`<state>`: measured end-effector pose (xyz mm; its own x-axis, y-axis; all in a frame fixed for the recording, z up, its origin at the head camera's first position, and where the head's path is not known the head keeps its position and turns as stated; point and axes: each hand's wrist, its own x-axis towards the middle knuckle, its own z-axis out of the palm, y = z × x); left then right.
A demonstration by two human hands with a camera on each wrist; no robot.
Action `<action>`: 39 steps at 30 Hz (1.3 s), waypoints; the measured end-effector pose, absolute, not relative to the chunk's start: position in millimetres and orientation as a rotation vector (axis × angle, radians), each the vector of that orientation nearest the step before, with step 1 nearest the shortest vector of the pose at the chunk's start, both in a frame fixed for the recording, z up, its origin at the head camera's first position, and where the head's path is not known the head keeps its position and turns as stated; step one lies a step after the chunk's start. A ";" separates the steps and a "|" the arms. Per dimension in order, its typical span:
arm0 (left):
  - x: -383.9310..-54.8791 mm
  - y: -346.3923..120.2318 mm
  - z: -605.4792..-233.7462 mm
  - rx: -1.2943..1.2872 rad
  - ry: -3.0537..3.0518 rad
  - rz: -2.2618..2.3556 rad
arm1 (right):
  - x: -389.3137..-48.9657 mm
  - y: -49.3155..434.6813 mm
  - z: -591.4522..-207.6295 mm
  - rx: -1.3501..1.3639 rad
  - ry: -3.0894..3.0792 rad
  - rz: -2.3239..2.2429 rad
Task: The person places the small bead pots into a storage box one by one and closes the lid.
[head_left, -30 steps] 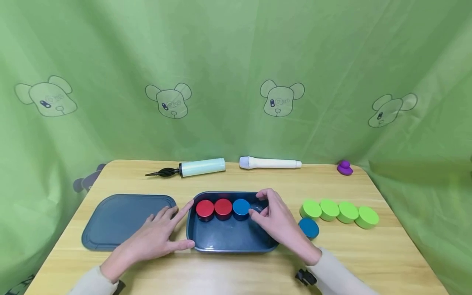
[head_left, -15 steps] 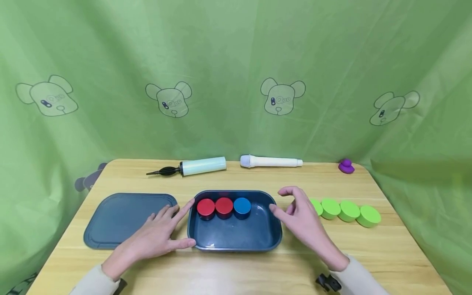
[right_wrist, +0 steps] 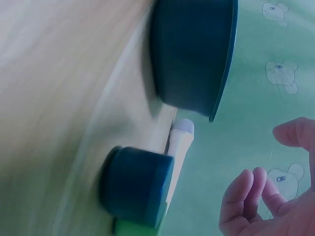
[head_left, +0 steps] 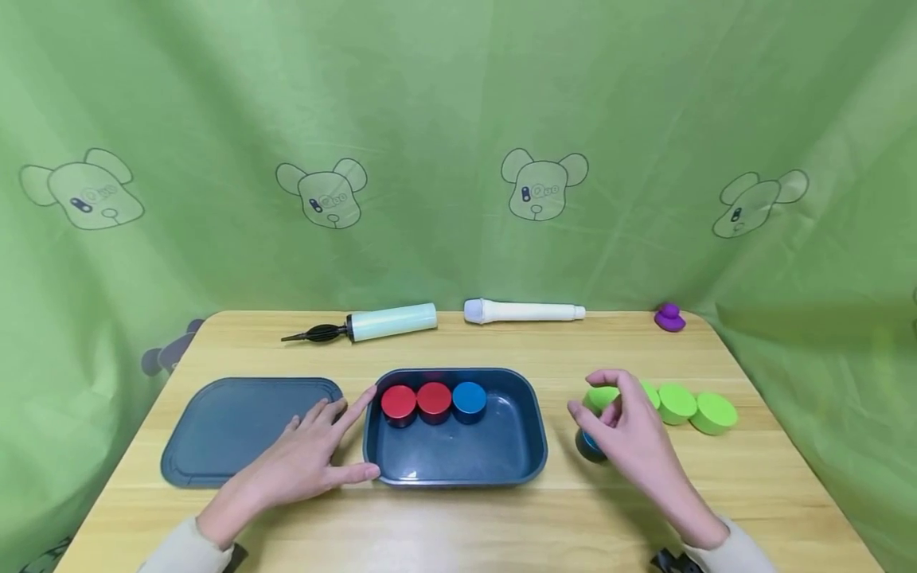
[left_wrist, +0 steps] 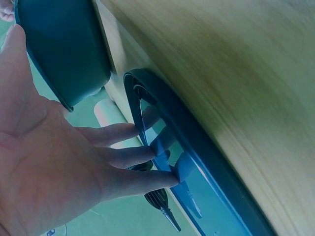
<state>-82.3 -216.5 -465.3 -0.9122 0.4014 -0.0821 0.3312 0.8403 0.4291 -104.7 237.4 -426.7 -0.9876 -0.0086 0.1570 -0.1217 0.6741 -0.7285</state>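
Observation:
My left hand (head_left: 294,461) lies spread with straight fingers, thumb and index fingertip at the left rim of a dark blue rectangular box (head_left: 458,465). Its other fingertips rest on a flat dark blue lid (head_left: 225,434), as the left wrist view also shows. Inside the box stand two red cylinders (head_left: 434,400) and one blue cylinder (head_left: 470,400) in a row along the back. To the box's right, my right hand (head_left: 637,442) hovers over a second blue cylinder (right_wrist: 135,184), thumb and fingers bent apart with nothing between them. It partly hides that cylinder in the head view.
Several light green cylinders (head_left: 714,412) stand in a row on the wooden table (head_left: 444,529), partly behind my right hand. Along the back edge lie a hand pump (head_left: 392,322), a white microphone (head_left: 526,312) and a small purple object (head_left: 669,318). A green curtain (head_left: 430,95) hangs behind.
My right hand has moved from beside the blue cylinder in the box, over the right rim, to above the blue cylinder on the table. My left hand has stayed in place.

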 end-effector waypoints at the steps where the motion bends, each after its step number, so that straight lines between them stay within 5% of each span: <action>1: -82.2 -216.5 -465.5 0.569 2.851 0.621 | -104.3 239.7 -427.4 0.098 -2.752 1.201; 39: -81.8 -218.3 -470.9 0.556 2.842 0.651 | -85.1 276.0 -484.7 -0.098 -2.900 1.322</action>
